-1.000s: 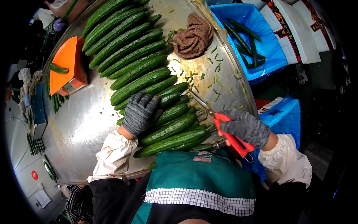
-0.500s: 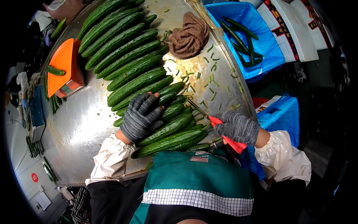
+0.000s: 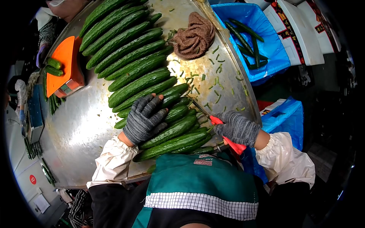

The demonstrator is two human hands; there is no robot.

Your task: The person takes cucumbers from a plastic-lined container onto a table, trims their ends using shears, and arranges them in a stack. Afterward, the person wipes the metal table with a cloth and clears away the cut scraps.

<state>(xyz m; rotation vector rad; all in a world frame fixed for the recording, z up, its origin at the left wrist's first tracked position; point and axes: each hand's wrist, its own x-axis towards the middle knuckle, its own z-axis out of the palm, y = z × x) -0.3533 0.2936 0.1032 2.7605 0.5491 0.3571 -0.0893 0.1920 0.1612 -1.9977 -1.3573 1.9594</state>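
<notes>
My left hand [image 3: 144,119], in a grey knit glove with bare fingertips, lies palm down with its fingers stretched over several cucumbers [image 3: 173,135] at the near end of a long row. My right hand [image 3: 237,128], gloved alike, is closed around red-handled scissors [image 3: 235,145]. Their metal blades point up and left to the stem ends of the cucumbers by my left fingertips. How far the blades are parted I cannot make out. Snipped green stems [image 3: 217,98] lie scattered on the metal table [image 3: 85,133] beyond the scissors.
An orange scale [image 3: 62,66] carrying cucumbers stands at the left. A crumpled brown cloth [image 3: 194,36] lies near the table's right edge. Past that edge are a blue-lined bin [image 3: 275,49] holding cucumbers, another blue bag [image 3: 287,117] and white boxes [image 3: 304,34].
My right hand has shifted slightly left with the scissors, toward the stem ends. My left hand has stayed put. A second cucumber now shows on the orange scale.
</notes>
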